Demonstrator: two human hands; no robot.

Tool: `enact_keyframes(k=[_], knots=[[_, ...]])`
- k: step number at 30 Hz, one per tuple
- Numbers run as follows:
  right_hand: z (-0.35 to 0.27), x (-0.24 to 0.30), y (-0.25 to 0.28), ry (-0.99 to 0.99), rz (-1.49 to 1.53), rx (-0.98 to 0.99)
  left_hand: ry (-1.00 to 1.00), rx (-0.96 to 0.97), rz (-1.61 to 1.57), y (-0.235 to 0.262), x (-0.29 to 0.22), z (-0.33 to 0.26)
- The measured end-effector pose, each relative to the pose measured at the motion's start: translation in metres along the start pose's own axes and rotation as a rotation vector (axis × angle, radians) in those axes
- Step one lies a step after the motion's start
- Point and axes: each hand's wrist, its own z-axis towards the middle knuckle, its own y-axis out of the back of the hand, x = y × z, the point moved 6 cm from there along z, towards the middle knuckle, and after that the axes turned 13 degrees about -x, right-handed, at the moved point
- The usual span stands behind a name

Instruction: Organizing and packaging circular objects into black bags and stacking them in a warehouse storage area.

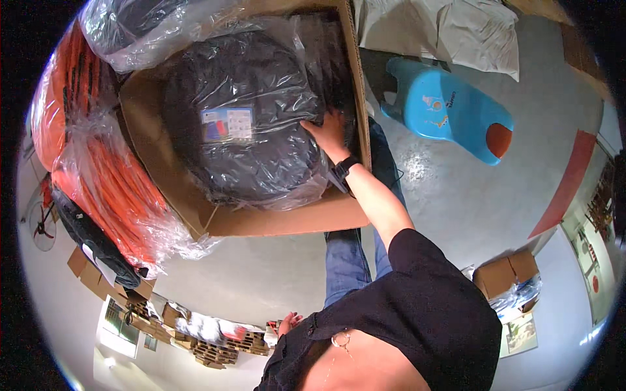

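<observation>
A large round black bundle in clear plastic (274,98) fills much of an open cardboard box (287,223) in front of me. A printed card (227,124) with small pictures lies on the bundle under the plastic. My right hand (328,135), with a dark band at its wrist, reaches into the box at the bundle's right edge. Its thumb is spread over the plastic, and the other fingers stretch into the shadowed gap beside the bundle, partly hidden. My left hand (288,324) hangs low by my side, away from the box, with its fingers loosely apart and nothing seen in them.
Orange items in clear plastic (117,189) lie along the box's left side. Another plastic-wrapped dark bundle (150,29) is behind them. On the grey floor to the right sits a blue plastic piece (450,107) with an orange end. White sacks (443,32) lie beyond it.
</observation>
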Motion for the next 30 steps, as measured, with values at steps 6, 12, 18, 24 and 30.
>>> enact_keyframes(k=[6, 12, 18, 24, 30], knots=[[0.012, 0.01, 0.005, -0.04, 0.235, 0.114, 0.026, 0.024, 0.036, -0.009, 0.005, 0.006], [0.028, -0.001, -0.001, -0.334, 0.426, 0.002, -0.02, 0.077, 0.03, -0.017, 0.01, 0.016], [0.012, 0.017, -0.032, -0.525, 0.647, 0.465, -0.115, 0.122, -0.017, -0.017, 0.029, 0.036], [-0.006, 0.089, 0.012, -0.42, 0.825, 0.47, -0.394, 0.075, -0.152, -0.07, -0.043, -0.029], [-0.012, 0.085, 0.008, -0.623, 0.791, 0.564, -0.7, 0.143, -0.378, -0.118, -0.152, -0.118]])
